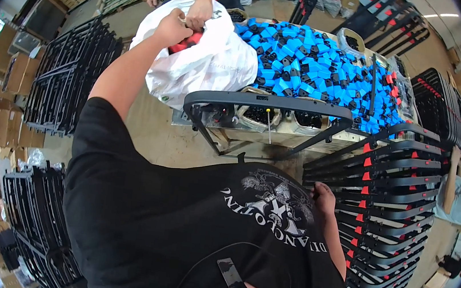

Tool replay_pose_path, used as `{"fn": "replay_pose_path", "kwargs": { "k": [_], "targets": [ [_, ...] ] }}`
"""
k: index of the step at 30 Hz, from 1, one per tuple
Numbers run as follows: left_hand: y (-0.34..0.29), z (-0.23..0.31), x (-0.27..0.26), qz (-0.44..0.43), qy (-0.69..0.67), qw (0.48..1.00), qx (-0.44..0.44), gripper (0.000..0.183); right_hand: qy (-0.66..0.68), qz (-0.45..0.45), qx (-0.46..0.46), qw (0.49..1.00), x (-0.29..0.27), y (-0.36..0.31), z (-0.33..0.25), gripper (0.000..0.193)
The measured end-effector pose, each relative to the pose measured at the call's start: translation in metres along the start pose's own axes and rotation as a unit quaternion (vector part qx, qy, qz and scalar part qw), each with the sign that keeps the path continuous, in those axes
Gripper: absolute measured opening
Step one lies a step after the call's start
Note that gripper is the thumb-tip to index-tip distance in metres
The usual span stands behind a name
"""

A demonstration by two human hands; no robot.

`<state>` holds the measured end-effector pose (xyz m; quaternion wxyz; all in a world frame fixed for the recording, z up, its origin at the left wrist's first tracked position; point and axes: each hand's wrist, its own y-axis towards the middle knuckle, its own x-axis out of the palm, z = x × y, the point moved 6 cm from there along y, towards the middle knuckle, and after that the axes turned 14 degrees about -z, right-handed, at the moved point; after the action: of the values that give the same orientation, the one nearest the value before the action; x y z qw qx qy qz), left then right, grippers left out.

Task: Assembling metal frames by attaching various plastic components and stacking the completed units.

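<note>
My left hand [172, 28] reaches out to the mouth of a large white plastic bag [217, 62], its fingers closed on the bag near the opening. Red and black pieces [187, 42] show inside, just below my fingers. Right beside it, a co-worker's hand [199, 13] also grips at the bag's mouth. My right hand [324, 197] is held low beside my shirt, close to the stacked black frames [390, 205]. Its fingers are curled, and what they hold, if anything, is too small to tell.
Blue and black plastic pieces [304, 61] pile across the workbench. A black tubular frame [270, 101] stands at its near edge, by a yellow-tipped screwdriver [268, 120] and bins of black parts [308, 121]. More frames [72, 75] stack at left; another person [459, 195] is far right.
</note>
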<state>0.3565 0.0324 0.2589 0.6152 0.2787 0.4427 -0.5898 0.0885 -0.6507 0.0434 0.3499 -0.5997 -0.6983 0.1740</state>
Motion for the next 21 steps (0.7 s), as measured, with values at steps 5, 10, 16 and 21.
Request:
{"fn": "replay_pose_path", "kwargs": {
  "k": [5,10,16,21],
  "targets": [
    [0.018,-0.047,0.072,-0.137,0.155,0.978,-0.022,0.07,-0.01,-0.03,0.018,0.999,0.006,0.03,-0.016,0.018],
    [0.024,-0.033,0.102,-0.221,0.161,0.961,-0.038,0.063,-0.048,-0.022,0.03,0.998,0.009,0.022,-0.038,0.021],
    [0.056,-0.1,0.11,-0.151,0.208,0.959,-0.118,0.048,-0.077,-0.024,0.073,0.994,-0.008,0.032,-0.033,0.019],
    [0.051,-0.059,0.106,-0.118,0.177,0.977,-0.005,0.039,-0.021,-0.003,0.045,0.999,-0.039,0.026,-0.022,0.018]
  ]
}}
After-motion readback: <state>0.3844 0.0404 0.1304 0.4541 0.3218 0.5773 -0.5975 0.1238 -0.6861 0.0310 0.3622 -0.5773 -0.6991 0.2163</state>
